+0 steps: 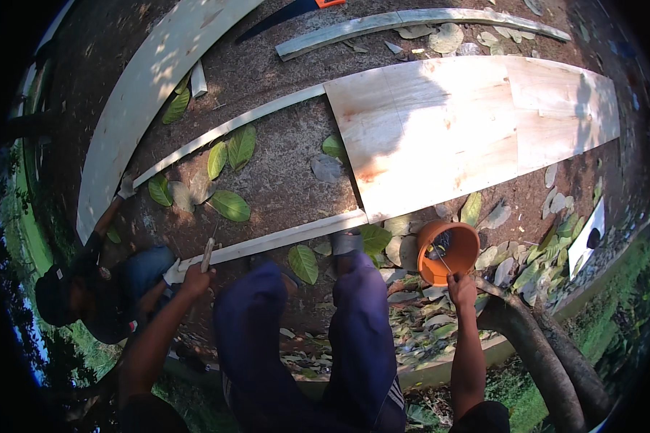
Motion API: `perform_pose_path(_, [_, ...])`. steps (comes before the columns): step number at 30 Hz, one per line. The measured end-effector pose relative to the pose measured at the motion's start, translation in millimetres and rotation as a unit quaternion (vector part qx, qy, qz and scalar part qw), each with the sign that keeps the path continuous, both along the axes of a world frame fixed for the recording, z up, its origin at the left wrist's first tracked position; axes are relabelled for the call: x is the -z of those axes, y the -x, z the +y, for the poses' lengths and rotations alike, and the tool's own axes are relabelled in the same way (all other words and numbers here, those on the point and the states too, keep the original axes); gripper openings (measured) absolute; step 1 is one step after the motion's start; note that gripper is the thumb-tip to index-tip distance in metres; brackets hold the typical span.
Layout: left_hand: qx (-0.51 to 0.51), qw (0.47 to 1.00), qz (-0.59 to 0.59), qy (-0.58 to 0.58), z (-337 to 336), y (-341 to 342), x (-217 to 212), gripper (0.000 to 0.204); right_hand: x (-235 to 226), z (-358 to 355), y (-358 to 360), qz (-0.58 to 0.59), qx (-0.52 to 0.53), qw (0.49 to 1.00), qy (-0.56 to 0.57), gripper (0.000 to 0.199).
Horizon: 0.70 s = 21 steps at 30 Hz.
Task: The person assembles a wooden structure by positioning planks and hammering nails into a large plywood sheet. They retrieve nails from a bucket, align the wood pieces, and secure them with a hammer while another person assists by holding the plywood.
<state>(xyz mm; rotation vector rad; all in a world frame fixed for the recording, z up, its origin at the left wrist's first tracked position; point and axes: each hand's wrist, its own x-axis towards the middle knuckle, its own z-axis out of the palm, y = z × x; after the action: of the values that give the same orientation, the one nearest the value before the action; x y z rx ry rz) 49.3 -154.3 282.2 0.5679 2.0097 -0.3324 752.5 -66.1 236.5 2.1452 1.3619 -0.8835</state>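
My left hand (195, 280) is closed around a tool with a pale wooden handle (208, 255) and a thin tip, beside the near wooden batten (289, 233). Its exact kind is unclear. At the right, my right hand (462, 290) is closed at the rim of an orange bucket (468, 247). A thin rod or wire (444, 262) runs from those fingers into the bucket, where a dark heap and something yellow lie. A co-worker's gloved hand (172, 273) rests on the near batten's left end; the other gloved hand (126, 187) is at the far batten (231, 125).
A plywood sheet (426, 137) lies against the battens' right ends. Another long board (133, 108) stretches along the left. Behind lie a loose beam (412, 19) and a saw (285, 16). Leaves (302, 264) litter the soil. A branching trunk (534, 346) rises at lower right.
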Motion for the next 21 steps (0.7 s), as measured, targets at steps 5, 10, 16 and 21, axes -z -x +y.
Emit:
perform_pose_path(5, [-0.066,0.973,-0.071,0.208,-89,-31,-116,0.042,-27,4,-9,0.07,-0.082,0.992,0.065,0.044])
perform_pose_path(10, [-0.154,0.949,-0.116,0.25,-153,-72,-199,0.041,-96,46,37,0.093,-0.136,0.985,0.051,0.035])
perform_pose_path(16, [-0.263,0.935,-0.143,0.191,-145,-113,-218,0.04,-136,78,74,0.124,-0.028,0.992,0.014,0.036])
perform_pose_path(21, [-0.401,0.898,-0.132,0.123,-130,-156,-228,0.04,-133,117,97,0.147,-0.065,0.987,0.016,0.037])
